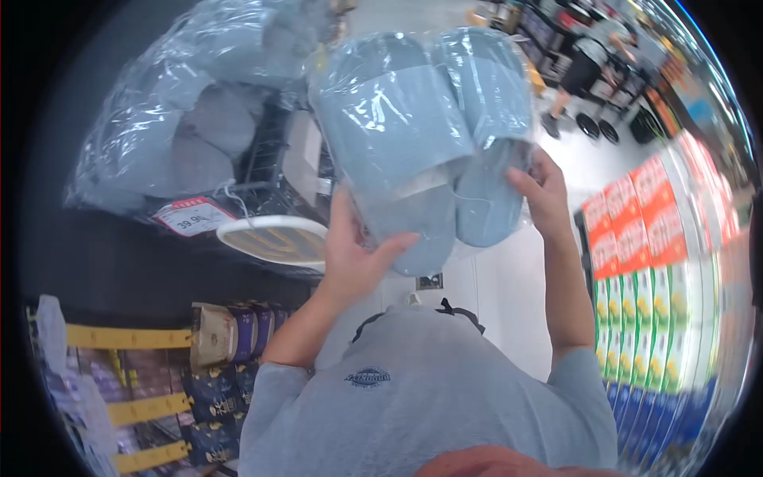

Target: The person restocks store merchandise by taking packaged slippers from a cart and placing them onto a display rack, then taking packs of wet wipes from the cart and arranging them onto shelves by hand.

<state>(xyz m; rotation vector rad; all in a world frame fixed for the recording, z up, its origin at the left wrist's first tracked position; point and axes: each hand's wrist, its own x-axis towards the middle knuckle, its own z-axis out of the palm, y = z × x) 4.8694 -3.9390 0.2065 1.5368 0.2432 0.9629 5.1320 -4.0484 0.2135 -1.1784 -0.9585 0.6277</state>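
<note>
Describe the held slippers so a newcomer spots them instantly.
Start at the shirt, bottom centre; follow both forearms up. Between the left hand and right hand are pale blue slippers; unlike the plastic-wrapped bundle at left, they're held up.

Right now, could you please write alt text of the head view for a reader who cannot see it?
A person's left hand and right hand hold a pair of pale blue slippers in clear plastic, above a white shop floor. A price tag is at left, stacked boxes are at right, and another person is at upper right.
</note>
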